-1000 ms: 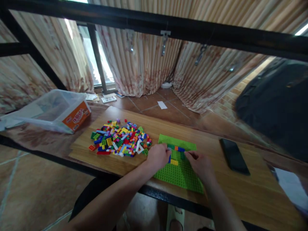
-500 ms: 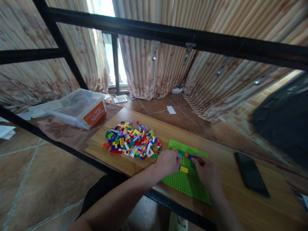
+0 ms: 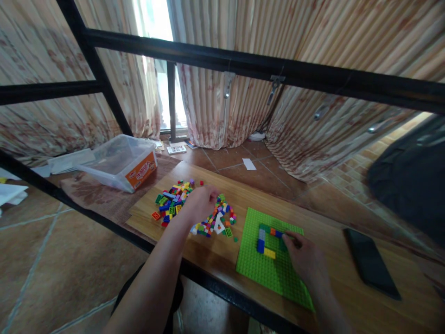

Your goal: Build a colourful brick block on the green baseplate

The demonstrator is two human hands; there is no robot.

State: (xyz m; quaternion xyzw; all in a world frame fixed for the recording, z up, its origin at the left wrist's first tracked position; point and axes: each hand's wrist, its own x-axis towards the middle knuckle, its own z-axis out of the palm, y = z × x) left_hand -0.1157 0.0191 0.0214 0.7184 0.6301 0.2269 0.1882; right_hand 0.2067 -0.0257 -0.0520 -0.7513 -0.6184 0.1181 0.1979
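Note:
A green baseplate (image 3: 255, 271) lies on the wooden table (image 3: 333, 283) with a small ring of bricks (image 3: 266, 239) pressed onto it: green, orange, blue, grey and yellow. My right hand (image 3: 306, 260) rests on the plate, its fingertips pinched at the ring's right end on a dark green brick. My left hand (image 3: 200, 202) reaches over the pile of loose coloured bricks (image 3: 189, 208) to the left of the plate, fingers curled down into the pile. What its fingers hold, if anything, is hidden.
A clear plastic tub with an orange label (image 3: 121, 162) sits at the back left. A black phone (image 3: 371, 269) lies on the table at the right. A black metal frame (image 3: 243, 65) crosses overhead, curtains hang behind, and a dark bag (image 3: 410, 181) is at far right.
My left hand has left the baseplate and moved left onto the brick pile. My right hand stays at the ring of bricks. The camera has shifted, so the table sits further right.

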